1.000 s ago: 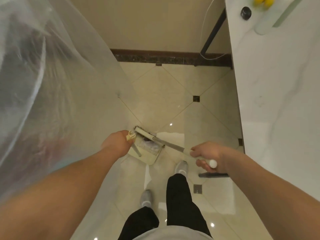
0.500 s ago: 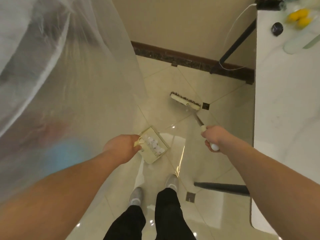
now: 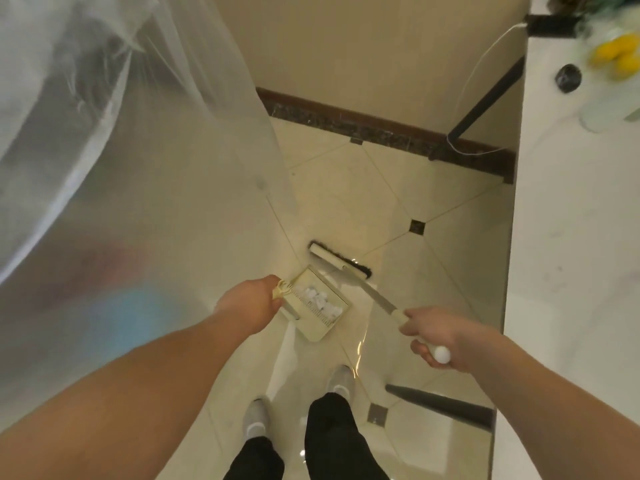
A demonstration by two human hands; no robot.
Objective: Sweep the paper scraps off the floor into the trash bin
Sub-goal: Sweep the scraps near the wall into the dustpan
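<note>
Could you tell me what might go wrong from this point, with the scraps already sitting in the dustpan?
1. The paper scraps lie loose in the shallow dustpan, held by the left hand at its handle only; tilting it on the way to the bin could spill them back onto the floor.
2. The brush head in the right hand sits right at the pan's edge; a bump could jolt scraps out.
3. The clear plastic sheet hangs close on the left and could snag the pan.
</note>
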